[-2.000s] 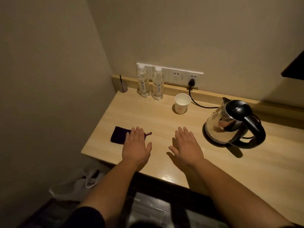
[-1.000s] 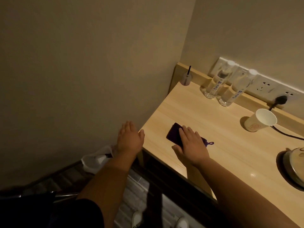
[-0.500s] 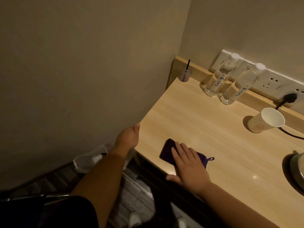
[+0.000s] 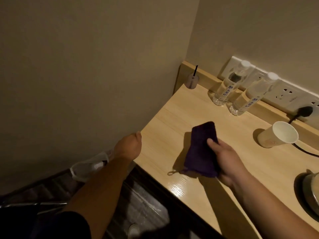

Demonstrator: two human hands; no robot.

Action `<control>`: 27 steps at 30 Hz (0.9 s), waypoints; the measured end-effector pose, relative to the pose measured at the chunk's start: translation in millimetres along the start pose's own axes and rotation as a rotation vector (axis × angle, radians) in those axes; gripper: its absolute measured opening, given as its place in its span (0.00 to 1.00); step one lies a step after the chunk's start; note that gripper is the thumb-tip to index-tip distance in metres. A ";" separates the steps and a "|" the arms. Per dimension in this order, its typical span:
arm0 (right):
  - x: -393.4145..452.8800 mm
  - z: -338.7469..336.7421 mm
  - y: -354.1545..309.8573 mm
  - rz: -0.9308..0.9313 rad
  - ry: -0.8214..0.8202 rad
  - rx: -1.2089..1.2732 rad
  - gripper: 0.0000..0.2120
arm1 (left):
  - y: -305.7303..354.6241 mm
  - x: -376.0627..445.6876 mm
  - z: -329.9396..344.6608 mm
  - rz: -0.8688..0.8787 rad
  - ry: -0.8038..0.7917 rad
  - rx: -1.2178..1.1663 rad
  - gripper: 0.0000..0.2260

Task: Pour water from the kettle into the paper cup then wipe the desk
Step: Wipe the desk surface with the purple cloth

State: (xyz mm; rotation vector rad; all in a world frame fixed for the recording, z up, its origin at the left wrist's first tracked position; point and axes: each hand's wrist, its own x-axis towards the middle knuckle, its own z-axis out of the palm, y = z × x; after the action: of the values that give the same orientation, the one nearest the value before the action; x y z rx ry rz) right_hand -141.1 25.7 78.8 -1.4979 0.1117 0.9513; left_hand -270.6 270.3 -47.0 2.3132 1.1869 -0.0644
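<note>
Along the back of the counter (image 4: 215, 178), against the socket strip (image 4: 283, 95), two clear water bottles (image 4: 227, 87) stand side by side, and a small holder with a dark stick (image 4: 193, 80) sits in the corner. To their right the paper cup (image 4: 278, 137) stands upright, its mouth toward me, with a black cable (image 4: 305, 150) running past its base. Only an edge of the kettle (image 4: 312, 190) shows at the far right. Nothing lies between the cloth and the cup. My right hand (image 4: 224, 157) holds the purple cloth (image 4: 202, 149) lifted off the wood, thumb on top and fingers curled beneath it, its loop dangling near the front edge. My left hand (image 4: 128, 147) hangs off the counter's left end, and I cannot tell how its fingers are set.
</note>
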 end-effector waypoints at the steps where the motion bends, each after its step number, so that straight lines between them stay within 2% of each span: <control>1: 19.9 2.1 -19.5 -0.069 0.027 -0.064 0.08 | 0.2 1.3 1.4 -0.018 0.000 0.014 0.29; 3: 70.4 10.0 -47.3 -0.240 0.103 -0.311 0.10 | 1.8 4.3 1.9 -0.085 -0.022 0.039 0.29; 5: 124.9 20.2 -64.9 -0.433 0.180 -0.707 0.17 | 2.2 6.8 3.2 -0.125 -0.021 0.028 0.28; 7: 177.2 30.1 -67.6 -0.607 0.142 -1.057 0.21 | 0.8 6.3 6.3 -0.099 0.025 0.013 0.25; 9: 213.9 40.5 -54.2 -0.686 0.046 -1.346 0.22 | 0.9 3.8 4.3 -0.109 0.034 0.011 0.22; 12: 237.3 51.1 -28.5 -0.813 0.040 -1.652 0.24 | 1.4 4.2 4.2 -0.105 0.014 -0.022 0.16; 14: 236.2 49.9 -24.7 -0.825 0.017 -1.685 0.26 | -2.3 6.6 6.1 -0.105 -0.005 0.017 0.16; 17: 205.1 48.1 -4.3 -0.870 -0.140 -1.664 0.27 | -2.6 5.5 6.1 -0.094 0.052 -0.015 0.23; 21: 111.1 47.1 69.6 -1.009 -0.380 -1.579 0.26 | 4.6 4.1 2.5 -0.112 0.003 -0.001 0.28; 23: 62.3 41.8 109.7 -1.055 -0.431 -1.564 0.26 | 4.5 1.9 1.6 -0.043 0.013 0.007 0.30; 25: 18.4 39.9 137.8 -1.022 -0.471 -1.515 0.26 | 4.9 -1.1 -0.6 -0.018 0.006 0.016 0.30; 27: -16.7 38.9 150.3 -0.864 -0.520 -1.306 0.25 | 5.4 -2.2 -2.2 -0.016 0.008 0.040 0.31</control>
State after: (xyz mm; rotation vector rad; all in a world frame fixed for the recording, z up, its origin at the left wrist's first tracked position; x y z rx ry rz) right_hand -259.0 21.5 -23.6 -2.0287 -1.6778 0.6074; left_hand -268.2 267.3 -42.1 2.3405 1.2186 -0.0857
